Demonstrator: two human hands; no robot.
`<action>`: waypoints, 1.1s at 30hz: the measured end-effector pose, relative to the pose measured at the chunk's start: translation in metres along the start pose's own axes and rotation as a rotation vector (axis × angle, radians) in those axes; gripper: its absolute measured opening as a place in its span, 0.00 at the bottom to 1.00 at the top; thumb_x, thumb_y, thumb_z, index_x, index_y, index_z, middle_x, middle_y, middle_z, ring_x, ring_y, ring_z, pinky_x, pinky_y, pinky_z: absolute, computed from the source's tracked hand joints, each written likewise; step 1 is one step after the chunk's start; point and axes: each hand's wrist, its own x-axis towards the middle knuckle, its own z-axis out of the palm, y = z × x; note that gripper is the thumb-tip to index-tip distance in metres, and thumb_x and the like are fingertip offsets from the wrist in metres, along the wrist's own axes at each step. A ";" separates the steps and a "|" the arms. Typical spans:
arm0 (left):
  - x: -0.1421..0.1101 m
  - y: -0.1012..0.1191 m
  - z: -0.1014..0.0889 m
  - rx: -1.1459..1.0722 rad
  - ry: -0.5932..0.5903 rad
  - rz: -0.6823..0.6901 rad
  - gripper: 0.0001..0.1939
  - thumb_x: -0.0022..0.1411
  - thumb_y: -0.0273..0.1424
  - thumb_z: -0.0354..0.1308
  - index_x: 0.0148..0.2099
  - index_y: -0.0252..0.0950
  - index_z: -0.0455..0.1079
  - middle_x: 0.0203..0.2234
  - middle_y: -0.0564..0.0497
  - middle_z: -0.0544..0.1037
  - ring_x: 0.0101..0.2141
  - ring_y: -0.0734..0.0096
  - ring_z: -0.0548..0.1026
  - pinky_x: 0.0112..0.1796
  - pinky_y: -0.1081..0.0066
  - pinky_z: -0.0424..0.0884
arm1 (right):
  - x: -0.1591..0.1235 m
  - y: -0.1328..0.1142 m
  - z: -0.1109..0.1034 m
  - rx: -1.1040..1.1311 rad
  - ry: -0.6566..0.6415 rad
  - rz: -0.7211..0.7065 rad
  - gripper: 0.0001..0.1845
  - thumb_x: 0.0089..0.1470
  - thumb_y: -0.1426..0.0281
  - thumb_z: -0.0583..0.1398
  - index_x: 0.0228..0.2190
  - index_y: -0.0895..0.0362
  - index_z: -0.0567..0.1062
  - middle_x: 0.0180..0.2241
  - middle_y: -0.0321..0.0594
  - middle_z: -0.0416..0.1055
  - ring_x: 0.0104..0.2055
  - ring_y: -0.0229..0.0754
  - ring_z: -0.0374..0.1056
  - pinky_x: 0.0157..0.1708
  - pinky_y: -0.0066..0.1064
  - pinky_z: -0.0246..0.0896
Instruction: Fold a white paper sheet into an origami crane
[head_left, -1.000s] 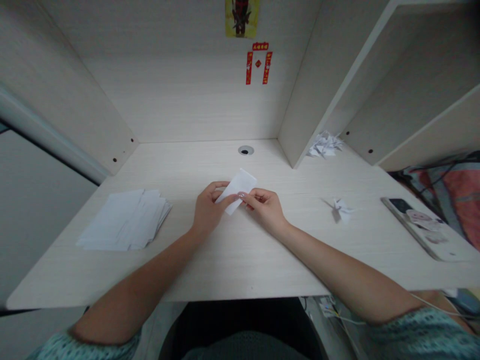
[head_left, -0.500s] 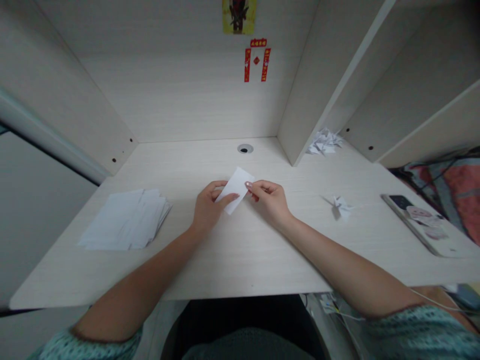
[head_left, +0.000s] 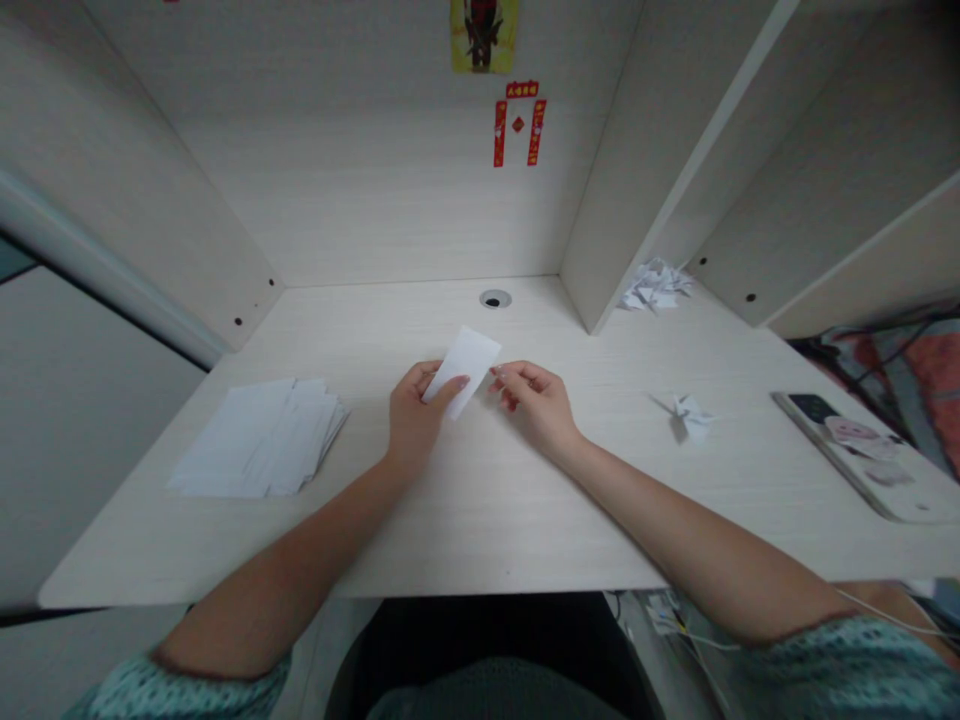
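Observation:
A small folded rectangle of white paper (head_left: 471, 352) is tilted above the desk, in the middle of the view. My left hand (head_left: 417, 412) grips its lower left part, thumb flat on top and the other fingers underneath. Just off the paper's right edge is my right hand (head_left: 534, 398), its thumb and forefinger together and the remaining fingers curled; nothing shows between them. Left of my hands lies a stack of white paper sheets (head_left: 251, 437). A small folded white paper piece with pointed ends (head_left: 693, 416) sits on the desk to the right.
Beside the upright divider (head_left: 637, 190) is a heap of folded white paper pieces (head_left: 655, 285). A phone (head_left: 862, 450) lies at the desk's right, near a red and grey cloth (head_left: 926, 365). A round cable hole (head_left: 495, 299) is at the back.
The folded paper has shifted slightly up and left with my left hand. My right fingertips, over the paper's right edge before, are now just beside it. The view has shifted slightly.

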 end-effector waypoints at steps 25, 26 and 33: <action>-0.008 0.002 0.005 -0.083 -0.028 -0.176 0.17 0.44 0.42 0.66 0.23 0.32 0.70 0.17 0.54 0.68 0.19 0.77 0.64 0.21 0.76 0.57 | -0.015 0.007 0.006 -0.494 -0.326 -0.167 0.20 0.54 0.55 0.56 0.23 0.58 0.70 0.18 0.32 0.61 0.20 0.32 0.53 0.21 0.25 0.47; -0.007 0.003 0.005 -0.092 -0.019 -0.179 0.17 0.44 0.42 0.66 0.24 0.32 0.70 0.17 0.54 0.68 0.19 0.77 0.63 0.21 0.76 0.57 | -0.016 0.007 0.006 -0.496 -0.336 -0.164 0.20 0.54 0.55 0.57 0.22 0.58 0.70 0.18 0.32 0.62 0.20 0.32 0.53 0.21 0.25 0.48; 0.001 0.007 0.001 -0.257 0.109 -0.195 0.15 0.43 0.39 0.67 0.25 0.33 0.69 0.18 0.56 0.67 0.19 0.79 0.62 0.21 0.76 0.57 | -0.021 0.004 0.008 -0.538 -0.403 -0.173 0.18 0.54 0.56 0.57 0.24 0.58 0.74 0.19 0.33 0.65 0.20 0.31 0.53 0.20 0.25 0.47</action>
